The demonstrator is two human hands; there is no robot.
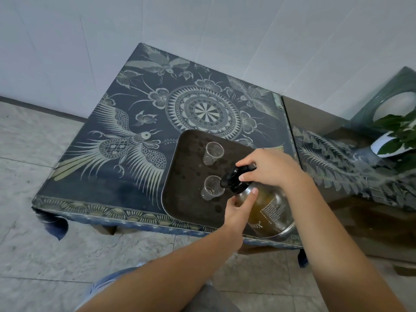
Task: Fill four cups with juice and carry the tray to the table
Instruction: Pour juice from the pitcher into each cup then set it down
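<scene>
Surface (90,176): carries the tray.
Tray (180,176): one, dark, near right corner.
Cups: two in view, far cup (212,153) and near cup (211,188), upright on the tray; four are needed.
Left hand (238,210): fingers hold the jug's neck.
Jug (270,212): one, tipped, spout over the near cup.
Right hand (272,170): fingers grip its black lid (234,179).
Pouring: tilt slowly, keep the spout centred, stop below the brim.
</scene>
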